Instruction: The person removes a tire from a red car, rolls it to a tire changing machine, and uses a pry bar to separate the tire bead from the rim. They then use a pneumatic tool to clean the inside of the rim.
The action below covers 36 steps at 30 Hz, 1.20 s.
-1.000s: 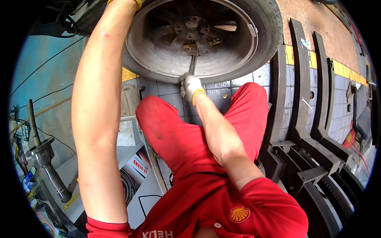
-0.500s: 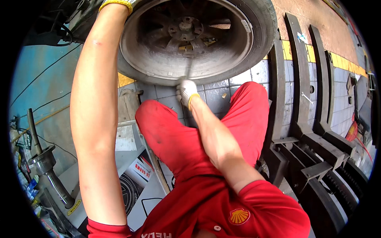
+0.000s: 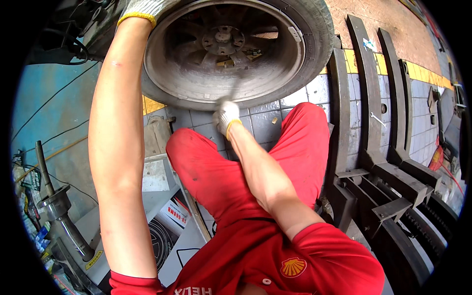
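Tyre of black rubber at top of frame seems steadied by left hand, grip unclear; white-gloved right hand clamps blurred grey rod.

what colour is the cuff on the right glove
Yellow; the cuff shows best in the head view, the only one here.
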Available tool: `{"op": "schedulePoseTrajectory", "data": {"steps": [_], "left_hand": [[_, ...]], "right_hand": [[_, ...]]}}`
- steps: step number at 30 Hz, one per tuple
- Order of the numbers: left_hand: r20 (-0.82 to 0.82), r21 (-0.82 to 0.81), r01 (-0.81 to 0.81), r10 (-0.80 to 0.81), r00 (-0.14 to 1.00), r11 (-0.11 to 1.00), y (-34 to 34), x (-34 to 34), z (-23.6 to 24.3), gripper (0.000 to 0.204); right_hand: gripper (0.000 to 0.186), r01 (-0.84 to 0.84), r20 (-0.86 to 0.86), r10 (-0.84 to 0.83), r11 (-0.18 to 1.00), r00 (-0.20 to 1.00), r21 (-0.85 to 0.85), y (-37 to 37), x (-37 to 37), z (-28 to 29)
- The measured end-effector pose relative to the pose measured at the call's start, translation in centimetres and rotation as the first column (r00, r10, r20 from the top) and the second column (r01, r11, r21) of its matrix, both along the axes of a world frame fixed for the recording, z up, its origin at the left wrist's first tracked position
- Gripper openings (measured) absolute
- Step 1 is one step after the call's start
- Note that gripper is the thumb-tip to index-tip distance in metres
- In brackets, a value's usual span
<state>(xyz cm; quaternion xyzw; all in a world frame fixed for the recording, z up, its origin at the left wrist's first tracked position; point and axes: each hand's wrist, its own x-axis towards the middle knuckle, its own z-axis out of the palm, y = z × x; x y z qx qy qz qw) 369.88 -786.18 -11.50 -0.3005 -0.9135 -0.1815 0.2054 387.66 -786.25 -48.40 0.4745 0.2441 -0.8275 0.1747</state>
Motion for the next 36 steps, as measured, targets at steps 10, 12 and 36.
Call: {"op": "schedulePoseTrajectory", "data": {"steps": [10, 12, 36], "left_hand": [[0.102, 0.04, 0.004, -0.008, 0.995, 0.999, 0.0, 0.5, 0.4, 0.048], [0.035, 0.019, 0.04, -0.041, 0.999, 0.999, 0.2, 0.1, 0.3, 0.047], [0.013, -0.04, -0.096, 0.096, 0.995, 0.995, -0.7, -0.4, -0.3, 0.053]], "right_hand": [[0.059, -0.477, 0.189, 0.901, 0.022, 0.39, 0.879, 0.3, 0.2, 8.5], [0.047, -0.314, 0.204, 0.889, -0.073, 0.411, 0.947, -0.9, -0.2, 8.4], [0.04, -0.46, 0.352, 0.874, -0.175, 0.334, 0.87, 3.5, -0.8, 2.3]]}}
